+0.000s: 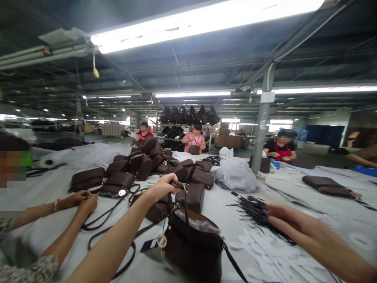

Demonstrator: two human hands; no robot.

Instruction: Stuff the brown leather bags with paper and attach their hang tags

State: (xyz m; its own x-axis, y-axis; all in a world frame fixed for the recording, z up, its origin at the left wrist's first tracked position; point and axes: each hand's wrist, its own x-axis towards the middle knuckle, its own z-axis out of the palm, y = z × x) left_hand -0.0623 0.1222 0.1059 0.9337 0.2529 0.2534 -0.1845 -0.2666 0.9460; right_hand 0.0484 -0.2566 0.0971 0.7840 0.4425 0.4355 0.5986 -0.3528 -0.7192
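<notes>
A dark brown handbag (194, 243) stands on the table in front of me, its top showing clear plastic wrap inside. My left hand (163, 188) is closed on its strap and holds it up above the bag. From the bag hang a round gold charm (161, 240) and a black tag (149, 245). My right hand (294, 222), blurred by motion, is at a bundle of black hang tags with strings (255, 212). Its fingers are stretched out, thumb apart; nothing can be made out between them.
A heap of brown bags (147, 163) covers the table's middle. Left of me, a co-worker's hands (84, 202) work at a strap. White paper pieces (271, 251) lie front right. Beyond are a crumpled plastic bag (232, 173), a grey post (263, 129) and another brown bag (326, 184).
</notes>
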